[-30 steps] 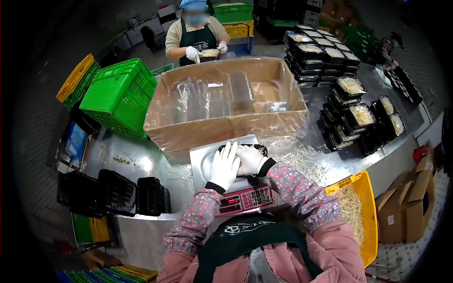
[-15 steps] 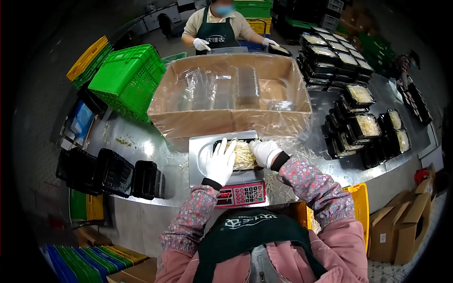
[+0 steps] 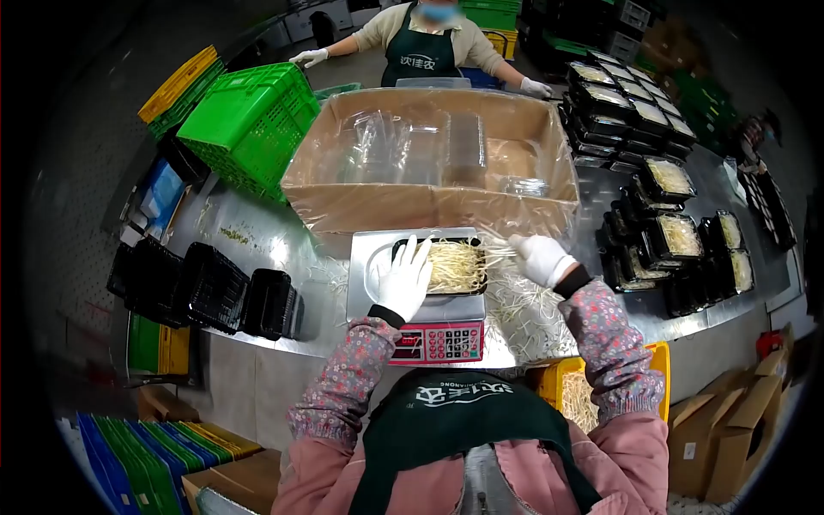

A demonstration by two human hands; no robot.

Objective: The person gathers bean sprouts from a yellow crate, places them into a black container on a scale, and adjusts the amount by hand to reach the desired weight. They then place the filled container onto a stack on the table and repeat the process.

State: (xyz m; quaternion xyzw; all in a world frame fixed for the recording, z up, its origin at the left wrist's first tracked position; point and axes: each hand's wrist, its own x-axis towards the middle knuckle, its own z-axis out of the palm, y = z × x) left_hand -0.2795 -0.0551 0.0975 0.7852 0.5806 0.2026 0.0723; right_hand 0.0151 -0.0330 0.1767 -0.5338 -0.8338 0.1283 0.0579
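Observation:
A black plastic tray filled with pale bean sprouts sits on the metal plate of a digital scale with a red keypad panel. My left hand, in a white glove, lies over the tray's left end with fingers stretched out. To the right of the tray, my gloved right hand pinches a small bunch of sprouts, whose strands point toward the tray. Loose sprouts are scattered on the metal table beneath that hand.
Behind the scale stands a lined cardboard box with clear plastic lids. Black trays stand at left, filled trays are stacked at right. A yellow crate of sprouts is by my right side. Across the table is a co-worker.
My right hand has moved right, off the tray, and now shows sprouts in its fingers. My left hand stays at the tray's left end. The co-worker's arms have spread apart.

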